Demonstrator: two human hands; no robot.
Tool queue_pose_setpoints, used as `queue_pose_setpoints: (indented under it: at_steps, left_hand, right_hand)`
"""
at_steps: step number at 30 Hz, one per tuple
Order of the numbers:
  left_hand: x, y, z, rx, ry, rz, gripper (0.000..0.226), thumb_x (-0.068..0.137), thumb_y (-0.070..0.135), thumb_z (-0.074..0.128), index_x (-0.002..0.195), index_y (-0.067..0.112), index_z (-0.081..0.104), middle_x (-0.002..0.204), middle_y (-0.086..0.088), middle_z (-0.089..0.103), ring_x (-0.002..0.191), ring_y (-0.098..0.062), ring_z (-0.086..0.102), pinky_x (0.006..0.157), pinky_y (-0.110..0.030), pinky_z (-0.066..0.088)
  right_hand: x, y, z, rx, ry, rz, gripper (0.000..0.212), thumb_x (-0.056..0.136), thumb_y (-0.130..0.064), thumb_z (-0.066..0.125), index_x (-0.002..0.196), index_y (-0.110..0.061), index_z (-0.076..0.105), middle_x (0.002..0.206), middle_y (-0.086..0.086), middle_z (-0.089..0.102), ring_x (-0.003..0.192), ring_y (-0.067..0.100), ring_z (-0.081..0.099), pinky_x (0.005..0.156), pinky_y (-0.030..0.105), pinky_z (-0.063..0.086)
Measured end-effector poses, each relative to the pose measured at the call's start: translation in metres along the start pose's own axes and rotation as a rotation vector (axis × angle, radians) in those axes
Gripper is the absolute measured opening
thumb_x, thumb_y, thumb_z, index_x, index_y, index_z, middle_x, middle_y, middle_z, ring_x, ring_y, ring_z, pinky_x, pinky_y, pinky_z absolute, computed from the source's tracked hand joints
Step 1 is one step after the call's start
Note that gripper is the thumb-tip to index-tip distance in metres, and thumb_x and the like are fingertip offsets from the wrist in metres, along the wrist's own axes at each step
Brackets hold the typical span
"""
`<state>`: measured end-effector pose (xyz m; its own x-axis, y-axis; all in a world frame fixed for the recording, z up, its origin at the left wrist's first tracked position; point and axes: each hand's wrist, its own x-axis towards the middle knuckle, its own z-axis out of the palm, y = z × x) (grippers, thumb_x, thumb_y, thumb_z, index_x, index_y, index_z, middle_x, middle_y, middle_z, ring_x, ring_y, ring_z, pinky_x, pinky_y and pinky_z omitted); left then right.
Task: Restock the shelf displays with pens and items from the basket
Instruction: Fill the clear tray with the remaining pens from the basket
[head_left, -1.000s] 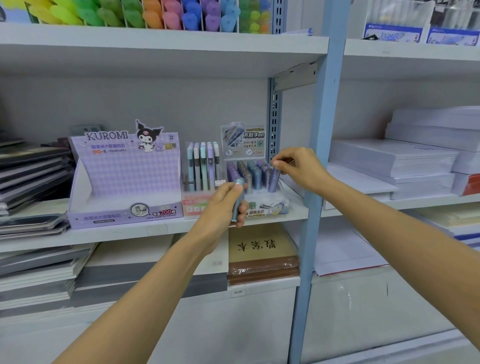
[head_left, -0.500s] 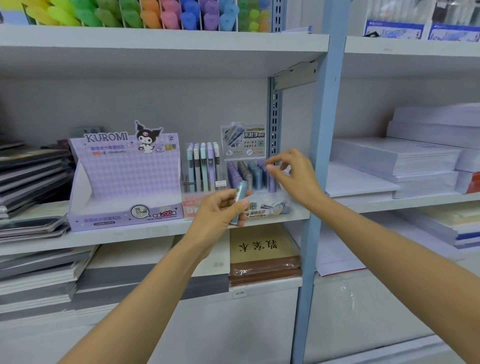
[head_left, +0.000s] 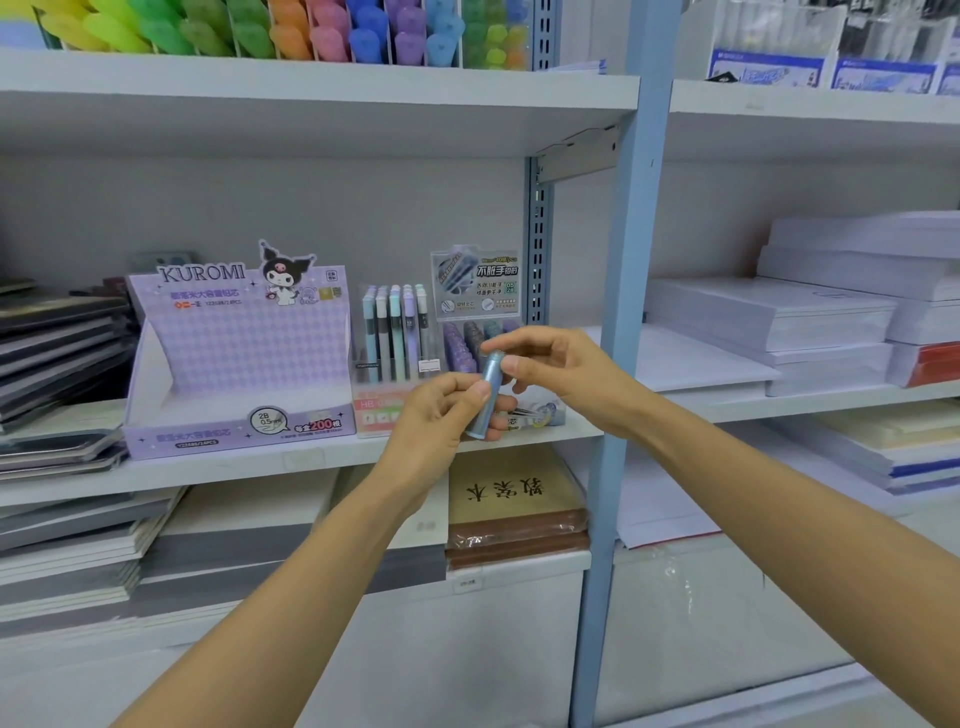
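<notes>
Right of the purple box (head_left: 239, 364), a blue tube (head_left: 485, 400) was gripped by the left hand (head_left: 441, 415) and pinched at its top by the right hand (head_left: 561, 374); it was judged not yet slotted into the rack (head_left: 462, 343) behind.

Left hand (head_left: 441, 415) and right hand (head_left: 563, 376) hide much of the tube display (head_left: 475, 283); highlighters (head_left: 363, 31) cropped above.

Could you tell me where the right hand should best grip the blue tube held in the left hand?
Probably the upper end of the blue tube, pinched from the right: the left hand wraps its lower part, leaving the cap end bare.
</notes>
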<state>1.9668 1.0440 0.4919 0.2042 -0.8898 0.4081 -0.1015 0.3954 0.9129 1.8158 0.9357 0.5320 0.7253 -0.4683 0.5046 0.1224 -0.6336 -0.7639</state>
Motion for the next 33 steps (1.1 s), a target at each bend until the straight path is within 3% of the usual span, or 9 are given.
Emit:
queue_pose_setpoints:
  at_steps: [4,8,11,14,17,21,26,30,33]
  left_hand:
    - [-0.002,0.001,0.002,0.182,0.102,0.061,0.019,0.098,0.02,0.055,0.113,0.013,0.062,0.102,-0.005,0.07,0.093,-0.02,0.067,0.076,-0.023,0.056]
    - [-0.01,-0.009,-0.005,0.827,0.247,0.401,0.017,0.094,0.012,0.058,0.111,0.013,0.062,0.109,0.002,0.061,0.101,-0.015,0.057,0.084,-0.025,0.046]
    - [-0.018,-0.023,-0.006,1.204,0.144,0.559,0.037,0.085,0.006,0.065,0.121,0.009,0.061,0.127,-0.006,0.059,0.123,-0.025,0.05,0.103,-0.038,0.041]
    - [-0.024,-0.038,-0.002,1.445,0.017,0.471,0.064,0.086,0.018,0.063,0.145,0.011,0.04,0.152,-0.007,0.039,0.144,-0.026,0.028,0.117,-0.042,0.022]
    - [-0.025,-0.047,-0.002,1.47,-0.012,0.409,0.073,0.09,0.021,0.055,0.154,0.015,0.021,0.161,-0.003,0.018,0.15,-0.022,0.009,0.119,-0.038,0.011]
    - [-0.025,-0.047,-0.004,1.478,-0.023,0.396,0.072,0.089,0.02,0.055,0.154,0.016,0.023,0.161,-0.002,0.021,0.149,-0.023,0.015,0.119,-0.04,0.014]
    - [-0.024,-0.046,-0.002,1.433,0.009,0.415,0.068,0.085,0.015,0.06,0.148,0.012,0.036,0.152,-0.005,0.037,0.142,-0.026,0.032,0.114,-0.045,0.028]
    - [-0.025,-0.048,0.0,1.425,0.005,0.395,0.071,0.086,0.015,0.059,0.151,0.013,0.03,0.156,-0.005,0.032,0.145,-0.025,0.025,0.116,-0.044,0.026]
    - [-0.024,-0.049,-0.001,1.456,0.005,0.399,0.071,0.088,0.017,0.057,0.152,0.014,0.027,0.156,-0.004,0.03,0.145,-0.024,0.022,0.116,-0.042,0.024]
  right_hand:
    - [0.003,0.002,-0.006,0.054,0.129,0.0,0.017,0.093,-0.011,0.061,0.109,-0.014,0.068,0.097,0.001,0.072,0.084,0.013,0.067,0.075,0.022,0.053]
    - [0.009,0.008,-0.017,-0.046,0.357,-0.006,0.014,0.094,-0.007,0.059,0.106,-0.011,0.064,0.103,0.013,0.069,0.084,0.015,0.068,0.075,0.023,0.055]
    - [0.015,0.016,-0.019,-0.24,0.468,-0.017,0.015,0.094,-0.007,0.059,0.106,-0.012,0.064,0.097,0.009,0.068,0.085,0.015,0.065,0.075,0.021,0.055]
    - [0.018,0.023,-0.012,-0.433,0.448,-0.02,0.018,0.093,-0.007,0.061,0.109,-0.01,0.066,0.093,0.0,0.065,0.086,0.012,0.061,0.079,0.018,0.052]
    - [0.02,0.029,-0.004,-0.532,0.388,-0.053,0.021,0.094,-0.007,0.059,0.113,-0.007,0.065,0.098,-0.003,0.064,0.091,0.011,0.06,0.079,0.007,0.044]
    - [0.025,0.025,-0.01,-0.638,0.292,-0.061,0.02,0.094,-0.008,0.059,0.113,-0.007,0.066,0.096,-0.001,0.066,0.087,0.011,0.059,0.074,0.0,0.037]
    - [0.032,0.023,-0.013,-0.665,0.255,-0.039,0.022,0.093,-0.009,0.06,0.115,-0.009,0.063,0.101,0.005,0.068,0.086,0.014,0.061,0.072,0.008,0.042]
    - [0.029,0.032,0.0,-0.699,0.333,-0.117,0.02,0.091,-0.004,0.062,0.11,-0.007,0.061,0.105,0.006,0.063,0.088,0.016,0.06,0.078,0.024,0.052]
    - [0.029,0.037,0.002,-0.796,0.38,-0.142,0.014,0.089,-0.006,0.065,0.103,-0.005,0.067,0.103,0.008,0.06,0.093,0.02,0.057,0.078,0.033,0.049]
